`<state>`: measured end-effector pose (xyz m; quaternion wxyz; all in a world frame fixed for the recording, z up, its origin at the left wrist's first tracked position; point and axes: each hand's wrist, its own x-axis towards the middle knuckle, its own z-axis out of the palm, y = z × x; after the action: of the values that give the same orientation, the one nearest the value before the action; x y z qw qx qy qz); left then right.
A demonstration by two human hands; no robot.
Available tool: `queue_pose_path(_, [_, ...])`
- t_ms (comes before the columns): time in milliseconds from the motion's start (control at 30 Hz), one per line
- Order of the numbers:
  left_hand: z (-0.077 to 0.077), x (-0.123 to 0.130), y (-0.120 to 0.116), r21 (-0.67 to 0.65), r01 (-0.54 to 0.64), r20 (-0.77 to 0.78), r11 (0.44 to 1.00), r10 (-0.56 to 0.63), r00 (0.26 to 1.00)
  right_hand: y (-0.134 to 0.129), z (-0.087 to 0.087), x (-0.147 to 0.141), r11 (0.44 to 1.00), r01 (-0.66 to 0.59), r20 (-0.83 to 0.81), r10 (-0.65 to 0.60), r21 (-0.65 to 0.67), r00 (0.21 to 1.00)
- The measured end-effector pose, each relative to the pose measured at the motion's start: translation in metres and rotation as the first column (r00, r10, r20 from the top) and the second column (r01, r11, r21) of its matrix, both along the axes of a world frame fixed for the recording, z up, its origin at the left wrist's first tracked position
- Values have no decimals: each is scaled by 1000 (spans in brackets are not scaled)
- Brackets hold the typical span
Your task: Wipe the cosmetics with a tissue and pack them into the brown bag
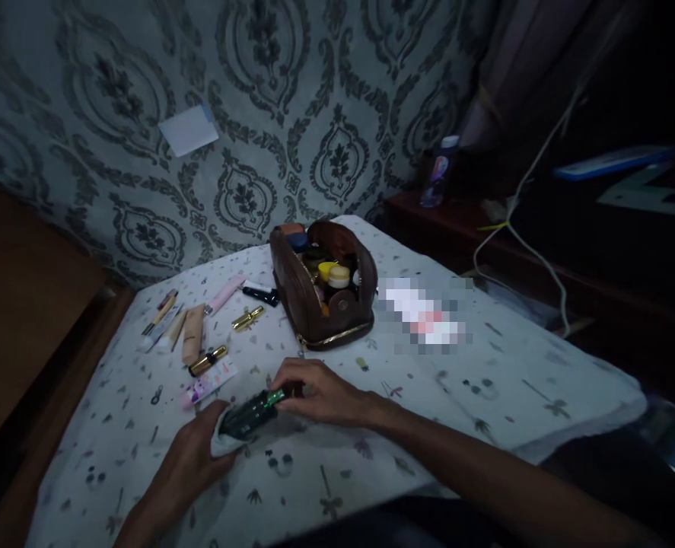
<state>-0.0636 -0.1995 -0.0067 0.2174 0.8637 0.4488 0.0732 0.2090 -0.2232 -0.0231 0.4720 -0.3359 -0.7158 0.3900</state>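
Observation:
A dark green glass bottle (249,417) lies tilted between my two hands, low over the bed-like surface. My right hand (319,392) pinches its narrow green neck. Around the bottle's other end, my left hand (194,449) is closed with a white cloth (223,444) pressed against the glass. Just beyond the left hand is a white and pink tube (211,383). Farther out stands a brown makeup bag (294,289), unzipped, with jars and a yellow lid (327,270) showing inside.
Left of the bag lie a beige tube (192,333), gold lipstick tubes (247,318), a black tube (261,294), a pink tube (226,293) and slim brushes or pencils (163,310). A blurred-out item (422,310) sits right. A bottle (440,173) and white cable (534,242) are beyond.

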Motion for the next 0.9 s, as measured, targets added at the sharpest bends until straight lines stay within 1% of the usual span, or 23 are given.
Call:
queue_pose_path(67, [4,5,-1,-59,-32,35,998,34,999,-1,2,0,999,-1,-29,2,35,1000])
queue_pose_path(167, [11,16,-1,-70,-48,106,996,56,993,-4,10,2,995,56,-72,-50,83,996])
queue_pose_path(267, [15,25,1,-37,-18,163,999,24,986,-13,28,9,978,142,-83,-131,156,988])
queue_pose_path(367, [21,38,2,29,28,183,999,-32,982,-26,51,27,949,206,-93,-188,241,978])
queue_pose_path(467, [30,64,1,57,53,180,997,-62,982,-37,69,52,924,274,-100,-257,268,961])
queue_pose_path(533, [37,87,-1,39,75,181,996,-80,980,-42,76,69,909,325,-88,-313,262,946])
queue_pose_path(600, [46,113,-2,-10,108,181,994,-104,978,-45,82,85,890,370,-68,-366,267,928])
queue_pose_path(700, [58,145,0,-107,82,191,991,-61,980,-49,94,106,846,419,-25,-436,328,900])
queue_pose_path(800, [68,164,3,-203,62,270,977,-5,963,-55,114,124,799,442,30,-496,407,868])
queue_pose_path(833, [70,167,3,-219,68,300,973,1,954,-56,122,130,773,466,28,-528,429,849])
queue_pose_path(867, [71,168,3,-221,66,319,973,8,948,-57,130,136,735,504,13,-571,454,821])
queue_pose_path(900, [70,166,4,-209,47,324,977,24,946,-56,138,142,683,554,-15,-624,477,782])
